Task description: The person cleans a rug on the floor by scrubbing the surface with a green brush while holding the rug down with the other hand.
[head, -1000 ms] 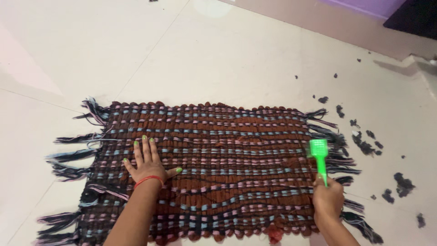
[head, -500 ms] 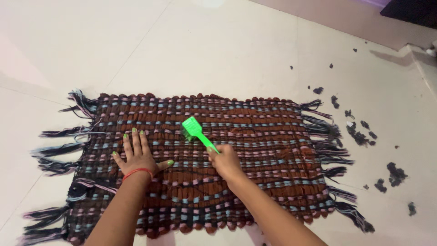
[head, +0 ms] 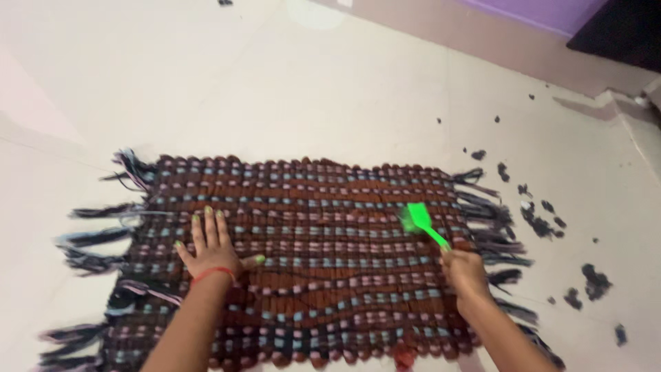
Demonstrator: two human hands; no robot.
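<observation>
Here: brown woven mat (head: 310, 262) with blue-pink rows, dark fringed ends, flat on floor (head: 289, 89); left hand (head: 212, 246) spread open on it, right hand (head: 465, 270) gripping green brush (head: 420, 222).

no packages, no labels, no signs, no screens anywhere in view

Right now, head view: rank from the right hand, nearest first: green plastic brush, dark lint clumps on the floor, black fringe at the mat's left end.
1. green plastic brush: held in the right hand, over the woven mat.
2. dark lint clumps: on the floor, right of the mat.
3. black fringe: far left end, beyond the left hand.
</observation>
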